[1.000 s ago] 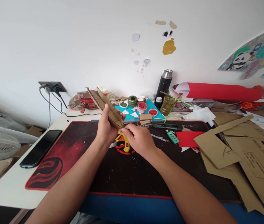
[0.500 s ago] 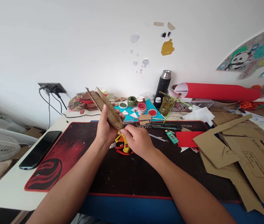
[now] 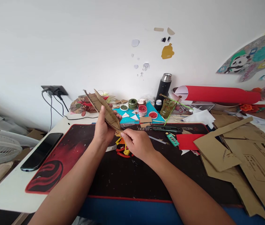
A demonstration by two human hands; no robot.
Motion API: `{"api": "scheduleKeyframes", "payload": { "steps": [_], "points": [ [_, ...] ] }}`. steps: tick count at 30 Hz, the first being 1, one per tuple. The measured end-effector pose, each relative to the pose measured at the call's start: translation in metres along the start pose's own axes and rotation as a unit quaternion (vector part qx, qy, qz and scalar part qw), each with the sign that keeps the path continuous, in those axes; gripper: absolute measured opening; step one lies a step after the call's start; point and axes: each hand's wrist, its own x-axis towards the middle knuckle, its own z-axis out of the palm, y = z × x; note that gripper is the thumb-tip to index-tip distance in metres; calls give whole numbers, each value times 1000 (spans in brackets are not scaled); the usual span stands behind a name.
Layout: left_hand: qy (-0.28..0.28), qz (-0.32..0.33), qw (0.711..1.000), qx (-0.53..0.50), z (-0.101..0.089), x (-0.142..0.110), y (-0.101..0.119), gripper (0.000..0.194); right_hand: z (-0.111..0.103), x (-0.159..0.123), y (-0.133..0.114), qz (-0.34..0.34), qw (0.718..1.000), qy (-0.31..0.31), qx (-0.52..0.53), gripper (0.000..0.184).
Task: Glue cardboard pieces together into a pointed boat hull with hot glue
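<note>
Cardboard (image 3: 110,118): tilted, flaps parted at top, held above mat (image 3: 132,182), 11 o'clock from mat centre. Left hand (image 3: 104,129): gripping cardboard, thumb on near face, fingers behind. Right hand (image 3: 138,142): thumb and fingertips closed on cardboard's lower tip. From cardboard: yellow tool (image 3: 126,152), 5 o'clock; phone (image 3: 42,151), 8 o'clock; flask (image 3: 163,89), 2 o'clock.

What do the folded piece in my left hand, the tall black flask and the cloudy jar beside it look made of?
Folded piece: corrugated cardboard, matte brown, with a ridged edge.
Black flask: probably coated metal; dark body, shiny silver top.
Cloudy jar: glass or clear plastic, I can't tell which; see-through, stained greenish-brown.
</note>
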Motion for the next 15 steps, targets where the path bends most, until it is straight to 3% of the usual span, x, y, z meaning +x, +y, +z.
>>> {"api": "scheduleKeyframes", "payload": {
  "steps": [6, 15],
  "points": [
    [23, 24, 999, -20, -3, 8, 10, 38, -2, -1, -2, 29, 999, 1, 15, 25],
    [-37, 31, 999, 24, -2, -3, 0, 53, -5, 1, -7, 59, 998, -9, 5, 24]
  ]
}}
